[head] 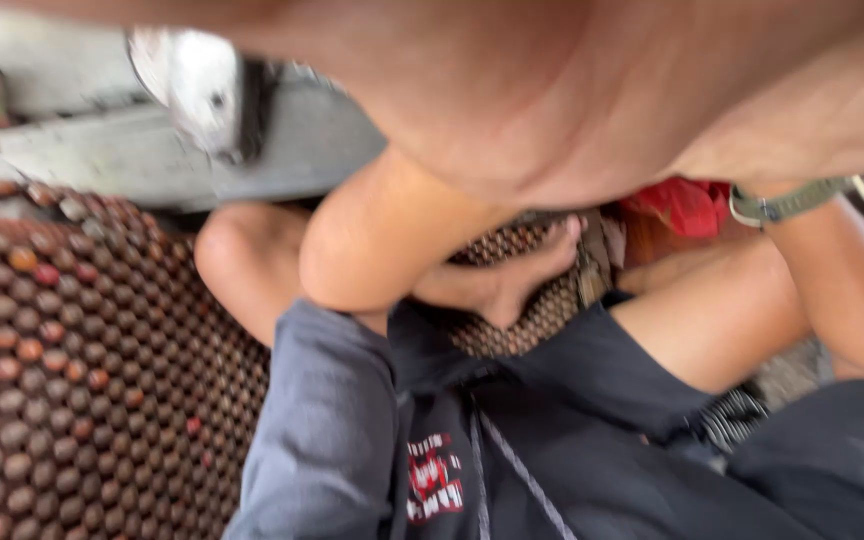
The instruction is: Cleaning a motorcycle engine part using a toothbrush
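Blurred, close view — left hand (512, 285) pressed palm-down, fingers loosely spread, on the brown beaded mat (82, 380) between the knees, mat stretching away leftward; right hand out of sight beyond the strapped wrist (787, 203) — grip impossible to tell

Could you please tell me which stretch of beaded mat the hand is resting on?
The small stretch between the legs, under the hand; the large stretch at left lies untouched.

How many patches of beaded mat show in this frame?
2: a large patch at left, a small patch at centre. Blurred; they may join, hidden beneath the dark shorts.
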